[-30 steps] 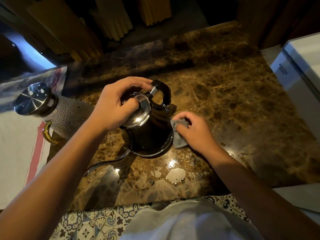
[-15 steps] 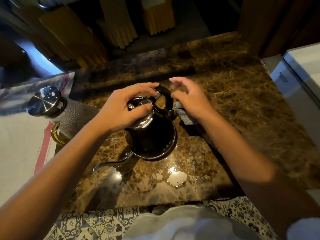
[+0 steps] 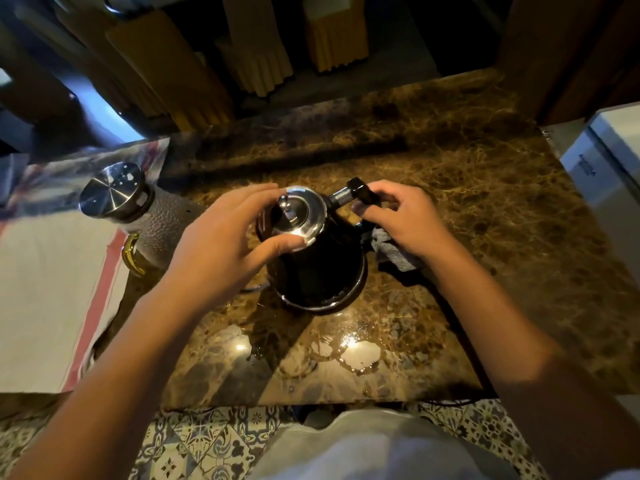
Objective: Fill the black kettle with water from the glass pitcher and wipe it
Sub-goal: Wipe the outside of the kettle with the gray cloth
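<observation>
Black kettle (image 3: 320, 265) stands upright between my hands: left hand (image 3: 221, 251) clasps its lid (image 3: 301, 211); right hand (image 3: 405, 220), nearer the handle (image 3: 356, 192), pinches the cloth (image 3: 394, 252).

Dim room; brown marble counter (image 3: 450, 188) glints with wet patches; patterned floor tiles (image 3: 194, 445) below; yellow slatted chairs (image 3: 263, 57) behind.
</observation>
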The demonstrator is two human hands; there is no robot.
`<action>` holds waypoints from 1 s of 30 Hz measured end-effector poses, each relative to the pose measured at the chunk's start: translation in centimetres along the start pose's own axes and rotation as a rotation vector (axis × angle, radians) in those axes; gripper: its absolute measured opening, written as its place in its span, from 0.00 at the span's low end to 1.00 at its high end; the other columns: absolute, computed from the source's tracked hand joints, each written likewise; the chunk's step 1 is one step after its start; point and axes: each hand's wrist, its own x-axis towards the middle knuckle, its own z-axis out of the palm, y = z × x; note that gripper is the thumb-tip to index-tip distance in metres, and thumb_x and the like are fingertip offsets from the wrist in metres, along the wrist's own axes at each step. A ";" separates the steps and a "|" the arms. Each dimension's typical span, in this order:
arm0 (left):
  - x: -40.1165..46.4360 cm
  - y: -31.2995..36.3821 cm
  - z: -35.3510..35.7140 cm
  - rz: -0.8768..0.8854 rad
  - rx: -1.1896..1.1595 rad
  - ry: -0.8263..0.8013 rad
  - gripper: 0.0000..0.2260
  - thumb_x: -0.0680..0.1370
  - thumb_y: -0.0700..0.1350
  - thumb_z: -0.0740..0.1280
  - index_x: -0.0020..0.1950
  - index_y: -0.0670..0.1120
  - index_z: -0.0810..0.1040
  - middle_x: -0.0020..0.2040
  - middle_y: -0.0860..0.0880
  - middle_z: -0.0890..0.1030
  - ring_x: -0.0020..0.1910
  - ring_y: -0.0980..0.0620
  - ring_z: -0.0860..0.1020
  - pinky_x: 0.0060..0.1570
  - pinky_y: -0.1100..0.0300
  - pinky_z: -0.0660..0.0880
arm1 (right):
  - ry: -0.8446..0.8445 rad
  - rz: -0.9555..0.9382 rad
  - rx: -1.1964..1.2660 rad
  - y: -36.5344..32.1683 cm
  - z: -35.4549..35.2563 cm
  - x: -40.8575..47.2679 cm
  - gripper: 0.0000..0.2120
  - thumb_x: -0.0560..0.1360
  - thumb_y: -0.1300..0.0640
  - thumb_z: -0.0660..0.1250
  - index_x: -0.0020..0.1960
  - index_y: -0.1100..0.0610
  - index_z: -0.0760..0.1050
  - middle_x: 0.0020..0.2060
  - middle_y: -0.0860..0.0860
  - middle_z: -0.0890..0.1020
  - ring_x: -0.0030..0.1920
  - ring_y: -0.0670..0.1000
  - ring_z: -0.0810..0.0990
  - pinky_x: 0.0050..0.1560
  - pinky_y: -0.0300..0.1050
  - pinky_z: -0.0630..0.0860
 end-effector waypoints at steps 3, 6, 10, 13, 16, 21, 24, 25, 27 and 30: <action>0.9 -0.1 0.1 -0.015 -0.010 -0.026 0.34 0.76 0.66 0.61 0.79 0.53 0.67 0.78 0.52 0.70 0.77 0.51 0.67 0.72 0.48 0.67 | 0.030 0.007 -0.019 0.3 -1.3 -1.6 0.07 0.75 0.53 0.77 0.53 0.51 0.85 0.50 0.51 0.87 0.52 0.56 0.85 0.59 0.61 0.80; 1.3 0.2 0.4 -0.011 -0.019 -0.015 0.34 0.76 0.66 0.60 0.79 0.52 0.68 0.78 0.52 0.69 0.77 0.49 0.67 0.73 0.44 0.69 | -0.017 -0.022 -0.042 0.6 -2.4 -3.4 0.06 0.78 0.51 0.74 0.54 0.50 0.84 0.49 0.49 0.87 0.50 0.57 0.85 0.54 0.58 0.81; 2.1 0.0 0.4 -0.022 -0.106 -0.018 0.30 0.77 0.63 0.62 0.78 0.52 0.71 0.79 0.54 0.68 0.76 0.49 0.70 0.72 0.39 0.70 | -0.092 -0.077 -0.009 0.8 -3.4 -6.0 0.10 0.80 0.57 0.71 0.54 0.42 0.81 0.46 0.31 0.85 0.47 0.35 0.83 0.49 0.29 0.77; 2.6 -0.1 0.8 -0.022 -0.122 0.053 0.24 0.80 0.58 0.64 0.75 0.52 0.74 0.76 0.54 0.73 0.68 0.47 0.78 0.63 0.40 0.77 | -0.097 -0.075 -0.024 0.8 -3.0 -7.6 0.11 0.77 0.48 0.72 0.58 0.38 0.81 0.51 0.34 0.86 0.52 0.42 0.85 0.51 0.36 0.80; 2.7 -0.1 1.5 -0.039 -0.098 0.163 0.21 0.81 0.53 0.67 0.74 0.50 0.76 0.72 0.50 0.77 0.69 0.48 0.77 0.65 0.41 0.77 | -0.106 -0.045 0.012 0.6 -1.6 -8.5 0.10 0.74 0.43 0.75 0.54 0.41 0.84 0.41 0.47 0.85 0.41 0.57 0.82 0.44 0.54 0.80; 2.6 -1.0 1.6 -0.071 -0.121 0.194 0.20 0.81 0.52 0.67 0.72 0.49 0.78 0.70 0.49 0.79 0.71 0.49 0.76 0.69 0.40 0.74 | -0.180 -0.099 -0.056 -0.3 1.8 -8.7 0.07 0.74 0.48 0.77 0.50 0.48 0.87 0.43 0.42 0.88 0.45 0.46 0.86 0.49 0.48 0.82; 3.2 -1.6 1.1 -0.060 -0.145 0.132 0.23 0.81 0.55 0.66 0.75 0.51 0.75 0.74 0.52 0.76 0.75 0.51 0.72 0.72 0.42 0.70 | -0.166 -0.130 -0.099 -0.6 4.6 -8.7 0.09 0.76 0.46 0.76 0.52 0.50 0.87 0.39 0.43 0.87 0.38 0.47 0.83 0.40 0.50 0.79; 3.5 -1.9 1.0 -0.058 -0.153 0.122 0.23 0.81 0.55 0.67 0.75 0.51 0.74 0.74 0.52 0.75 0.75 0.51 0.71 0.73 0.43 0.70 | -0.162 -0.133 -0.114 -0.7 5.4 -8.5 0.11 0.76 0.44 0.74 0.52 0.50 0.87 0.37 0.45 0.85 0.36 0.48 0.81 0.37 0.51 0.77; 4.1 -2.5 0.9 -0.057 -0.170 0.115 0.23 0.81 0.55 0.67 0.75 0.51 0.74 0.75 0.52 0.75 0.75 0.52 0.71 0.74 0.43 0.69 | -0.149 -0.145 -0.134 -0.4 6.8 -8.2 0.15 0.78 0.42 0.72 0.53 0.53 0.86 0.34 0.46 0.82 0.34 0.48 0.78 0.34 0.52 0.74; 4.9 -3.3 0.9 -0.054 -0.182 0.107 0.23 0.82 0.54 0.67 0.76 0.51 0.74 0.75 0.52 0.75 0.75 0.52 0.71 0.74 0.44 0.69 | -0.132 -0.158 -0.136 -0.1 7.9 -7.6 0.21 0.79 0.38 0.69 0.55 0.55 0.85 0.34 0.49 0.81 0.34 0.49 0.77 0.35 0.53 0.73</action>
